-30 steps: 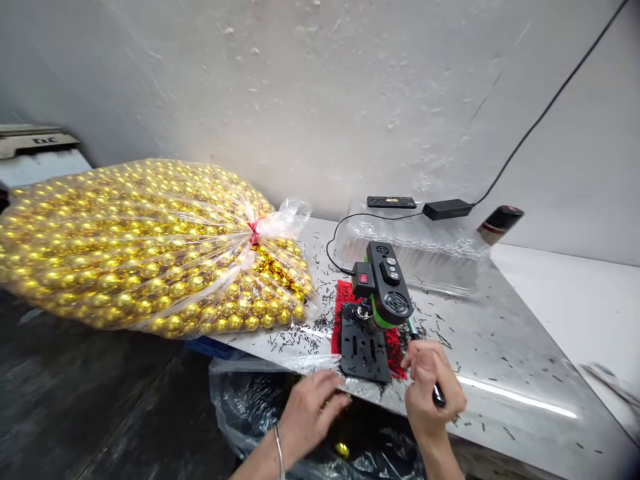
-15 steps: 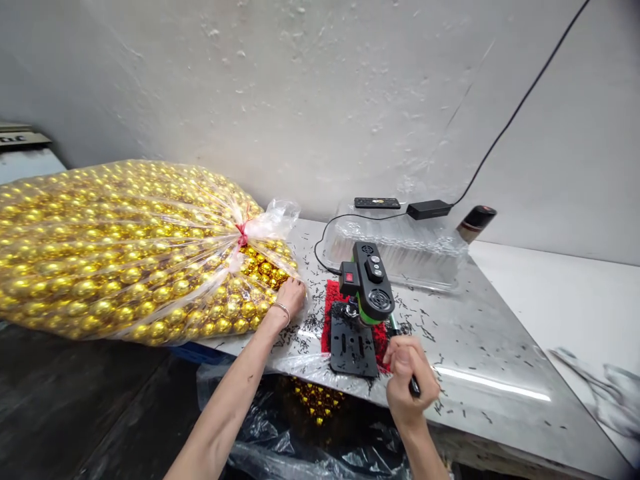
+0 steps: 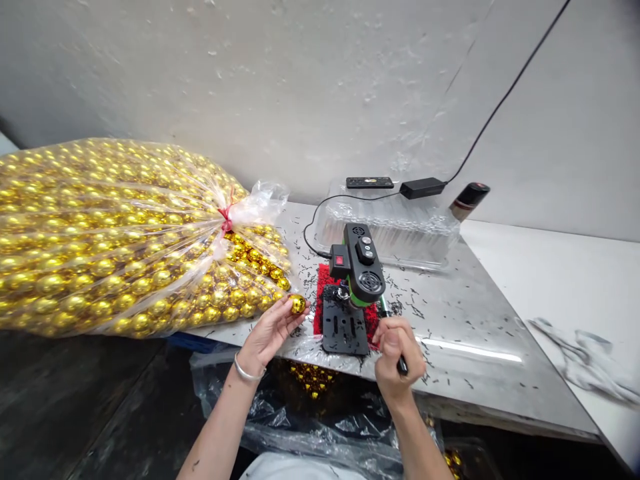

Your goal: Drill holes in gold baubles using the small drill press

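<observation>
My left hand (image 3: 273, 331), palm turned up, pinches one shiny gold ball (image 3: 298, 305) between thumb and fingertips, just off the mouth of a big clear bag of gold balls (image 3: 125, 247). A red tie (image 3: 226, 218) cinches that bag, and loose balls show at its open corner. My right hand (image 3: 399, 353) is wrapped round a black-ended lever handle (image 3: 403, 365) on a small black and green bench machine (image 3: 367, 263). The machine has a red switch and a slotted black base plate (image 3: 345, 331), standing on a red mat (image 3: 319, 313).
Small black bits litter the metal tabletop (image 3: 450, 307). Behind the machine are a clear plastic tray (image 3: 390, 233), a power adapter (image 3: 423, 187), a dark flat device (image 3: 370, 182) and a dark-capped can (image 3: 470, 198). An open plastic bag (image 3: 280, 427) with gold balls hangs below the table edge.
My left hand has drawn back from the bag's opening and turned palm up, now with a gold ball in its fingers. My right hand keeps its grip on the lever. The view has shifted slightly.
</observation>
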Motion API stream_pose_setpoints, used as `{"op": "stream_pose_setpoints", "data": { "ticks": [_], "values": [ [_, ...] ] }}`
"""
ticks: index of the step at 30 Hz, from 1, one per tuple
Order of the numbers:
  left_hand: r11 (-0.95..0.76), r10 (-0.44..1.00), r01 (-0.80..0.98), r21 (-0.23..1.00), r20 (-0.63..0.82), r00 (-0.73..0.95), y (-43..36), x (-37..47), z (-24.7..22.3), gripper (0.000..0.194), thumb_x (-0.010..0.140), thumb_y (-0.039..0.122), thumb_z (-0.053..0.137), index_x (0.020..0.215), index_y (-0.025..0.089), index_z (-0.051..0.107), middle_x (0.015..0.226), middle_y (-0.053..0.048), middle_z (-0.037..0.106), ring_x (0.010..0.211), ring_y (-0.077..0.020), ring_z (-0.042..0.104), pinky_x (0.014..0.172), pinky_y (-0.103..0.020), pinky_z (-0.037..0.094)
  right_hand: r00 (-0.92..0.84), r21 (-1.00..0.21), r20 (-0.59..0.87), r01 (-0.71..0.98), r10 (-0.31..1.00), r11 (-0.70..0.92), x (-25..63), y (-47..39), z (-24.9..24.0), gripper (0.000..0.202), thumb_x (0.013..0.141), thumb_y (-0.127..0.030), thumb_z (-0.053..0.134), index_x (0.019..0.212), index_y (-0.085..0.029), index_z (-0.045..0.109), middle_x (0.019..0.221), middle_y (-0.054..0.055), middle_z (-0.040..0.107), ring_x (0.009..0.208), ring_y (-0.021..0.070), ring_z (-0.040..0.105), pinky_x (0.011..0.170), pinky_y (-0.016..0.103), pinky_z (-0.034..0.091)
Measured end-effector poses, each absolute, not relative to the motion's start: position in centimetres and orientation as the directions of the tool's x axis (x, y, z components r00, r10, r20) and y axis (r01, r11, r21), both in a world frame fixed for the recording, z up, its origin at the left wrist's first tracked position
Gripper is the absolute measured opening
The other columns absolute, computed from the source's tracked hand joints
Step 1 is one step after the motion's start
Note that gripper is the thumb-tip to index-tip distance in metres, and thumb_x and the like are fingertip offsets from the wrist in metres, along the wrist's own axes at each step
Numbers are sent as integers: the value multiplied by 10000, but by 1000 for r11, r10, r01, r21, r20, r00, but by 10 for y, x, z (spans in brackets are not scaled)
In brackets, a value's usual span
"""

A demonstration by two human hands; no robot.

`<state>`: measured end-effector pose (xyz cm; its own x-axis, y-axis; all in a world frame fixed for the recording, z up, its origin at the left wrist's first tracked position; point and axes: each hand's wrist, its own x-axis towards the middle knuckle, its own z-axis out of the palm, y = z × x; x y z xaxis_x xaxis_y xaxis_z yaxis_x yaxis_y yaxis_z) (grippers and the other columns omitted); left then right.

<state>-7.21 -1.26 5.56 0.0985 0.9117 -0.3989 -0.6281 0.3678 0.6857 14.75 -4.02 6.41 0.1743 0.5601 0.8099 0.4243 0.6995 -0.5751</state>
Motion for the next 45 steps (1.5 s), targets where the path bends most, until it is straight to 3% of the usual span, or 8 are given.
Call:
{"op": "stream_pose_setpoints", "data": {
  "ticks": [2, 7, 11, 17, 22, 27, 35, 45],
  "values": [
    [404, 892, -633, 661, -438, 112, -13, -61, 49, 172, 764, 210, 751, 912, 151, 684, 930, -69, 746, 837, -163, 710, 764, -254, 572, 160, -574, 808, 436, 568, 693, 148, -41, 66, 297, 915, -97, 436, 638, -202, 451, 652, -2, 500, 625, 131, 511, 549, 278, 394],
    [442, 886, -555, 705, -440, 146, -7, -37, 38, 370, 737, 222, 803, 1088, 183, 690, 753, 16, 684, 557, -67, 600, 505, -160, 470, 164, -598, 784, 462, 599, 655, 146, -43, 75, 289, 925, -107, 424, 655, -199, 465, 668, 3, 515, 621, 126, 512, 542, 275, 378],
    [463, 874, -564, 684, -457, 164, -5, -24, 37, 333, 727, 172, 806, 1040, 147, 693, 738, -1, 686, 622, -94, 660, 567, -165, 523, 183, -602, 783, 464, 594, 650, 145, -43, 80, 304, 926, -109, 426, 638, -201, 460, 656, 5, 518, 616, 130, 513, 540, 278, 370],
    [408, 897, -565, 717, -430, 102, -2, -13, 30, 367, 772, 202, 763, 1124, 166, 668, 900, -50, 746, 779, -138, 710, 762, -242, 569, 159, -576, 801, 469, 578, 670, 145, -43, 81, 278, 922, -76, 418, 674, -199, 448, 670, -6, 500, 617, 114, 494, 557, 266, 370],
    [247, 960, -307, 919, -275, -52, -1, 0, 16, 401, 712, 324, 797, 1071, 176, 699, 969, -57, 753, 902, -180, 691, 826, -278, 529, 159, -583, 794, 472, 587, 661, 144, -44, 83, 287, 927, -87, 411, 667, -204, 439, 664, -4, 492, 621, 118, 493, 546, 267, 366],
    [41, 996, -22, 999, -42, -74, -3, 12, -1, 348, 739, 339, 748, 1043, 177, 696, 1013, -80, 746, 953, -211, 675, 902, -348, 497, 162, -580, 800, 451, 577, 678, 144, -44, 82, 300, 917, -82, 420, 646, -207, 431, 644, -7, 483, 629, 125, 499, 555, 268, 390],
    [-149, 976, 506, 849, 209, -64, -11, 19, -8, 293, 812, 282, 696, 1101, 240, 696, 1031, -64, 727, 990, -251, 636, 935, -435, 465, 142, -552, 817, 472, 558, 688, 146, -43, 80, 273, 908, -67, 430, 674, -205, 457, 651, -4, 494, 645, 127, 511, 550, 265, 403],
    [-249, 949, 603, 758, 314, -4, -11, 21, -16, 299, 820, 270, 715, 1116, 229, 694, 958, -59, 704, 928, -237, 622, 877, -398, 476, 113, -524, 833, 477, 542, 706, 149, -42, 64, 281, 939, -133, 409, 669, -210, 420, 675, 2, 504, 628, 126, 501, 565, 277, 429]
  ]
}}
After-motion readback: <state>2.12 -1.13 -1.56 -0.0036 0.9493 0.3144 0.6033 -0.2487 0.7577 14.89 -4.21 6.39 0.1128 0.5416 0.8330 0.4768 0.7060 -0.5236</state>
